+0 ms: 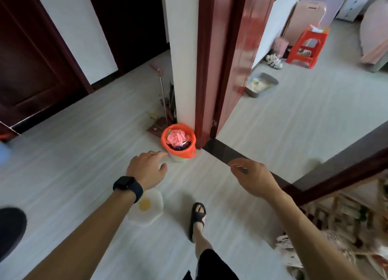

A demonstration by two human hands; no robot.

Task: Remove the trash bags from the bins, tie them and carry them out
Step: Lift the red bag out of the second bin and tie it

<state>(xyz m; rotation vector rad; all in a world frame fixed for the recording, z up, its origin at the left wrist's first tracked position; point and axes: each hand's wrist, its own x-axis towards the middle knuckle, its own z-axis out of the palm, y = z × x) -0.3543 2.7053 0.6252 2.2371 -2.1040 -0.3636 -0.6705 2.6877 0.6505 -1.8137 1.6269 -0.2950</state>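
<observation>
A small pale bin (177, 157) stands on the floor at the foot of a white wall corner. An orange trash bag (189, 151) lines it, folded over the rim, and pink crumpled trash (178, 137) fills the top. My left hand (147, 169), with a black watch on the wrist, reaches forward with relaxed fingers just short of the bin's left side and holds nothing. My right hand (255, 175) hangs to the right of the bin with loosely curled fingers, also with nothing in it.
A red door frame (212, 69) rises right of the bin, with a dark threshold (226, 151) leading into a room. A grey tray (262, 84) and a red stool (306, 46) stand inside. A broom (162, 95) leans behind the bin. An egg-shaped mat (148, 208) lies near my sandalled foot (197, 219).
</observation>
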